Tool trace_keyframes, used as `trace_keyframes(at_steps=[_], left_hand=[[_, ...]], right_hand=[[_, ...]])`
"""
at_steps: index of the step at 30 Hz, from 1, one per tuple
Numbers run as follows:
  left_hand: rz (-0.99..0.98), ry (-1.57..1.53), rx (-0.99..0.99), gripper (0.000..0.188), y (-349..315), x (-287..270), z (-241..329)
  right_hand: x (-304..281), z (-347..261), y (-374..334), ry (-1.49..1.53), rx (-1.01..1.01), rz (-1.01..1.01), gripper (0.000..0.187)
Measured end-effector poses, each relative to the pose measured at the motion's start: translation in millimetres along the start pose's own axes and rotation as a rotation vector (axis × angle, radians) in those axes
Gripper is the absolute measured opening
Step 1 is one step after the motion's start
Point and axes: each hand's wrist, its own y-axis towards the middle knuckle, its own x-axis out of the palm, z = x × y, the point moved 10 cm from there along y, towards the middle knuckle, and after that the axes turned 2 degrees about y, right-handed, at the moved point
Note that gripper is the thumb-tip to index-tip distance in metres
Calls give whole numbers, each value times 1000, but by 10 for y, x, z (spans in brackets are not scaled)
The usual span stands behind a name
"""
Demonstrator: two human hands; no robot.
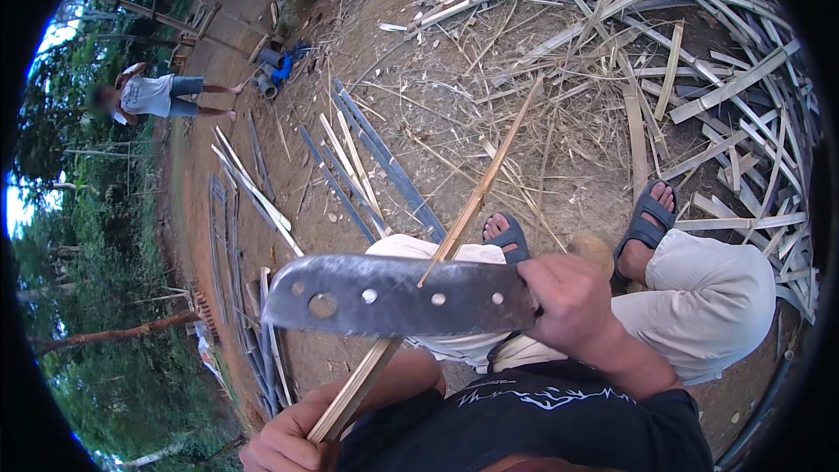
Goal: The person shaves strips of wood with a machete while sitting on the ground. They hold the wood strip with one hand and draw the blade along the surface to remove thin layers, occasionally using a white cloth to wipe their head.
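My right hand [568, 301] is closed round the handle end of a broad machete [393, 319]. Its dark steel blade, pierced by several round holes, lies across the view with the rounded tip to the left. In my left hand [284, 439] I grip the lower end of a long split bamboo strip [354, 389]. The strip slants up and away to the right, and the blade crosses it, hiding its middle. A thin sliver [428, 274] curls over the blade's upper edge. The machete's handle is mostly hidden by my fingers.
Cut bamboo slats [743, 83] are heaped at the right, with thin shavings [542, 122] beside them. Dark strips [384, 157] lie ahead; longer poles [223, 253] lie left. My sandalled feet [507, 232] rest on bare earth. Another person [157, 96] stands at far left.
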Motion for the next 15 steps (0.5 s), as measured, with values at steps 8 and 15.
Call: trace_keyframes(at_steps=[8,15], left_hand=[[-198,-138,-49,33,47,268,-59],[-264,-231,17,35,-11,367,-53]], right_hand=[[-124,-212,-64,-2,-71,-65,26],[-53,902,-298,-111,297,32,21]])
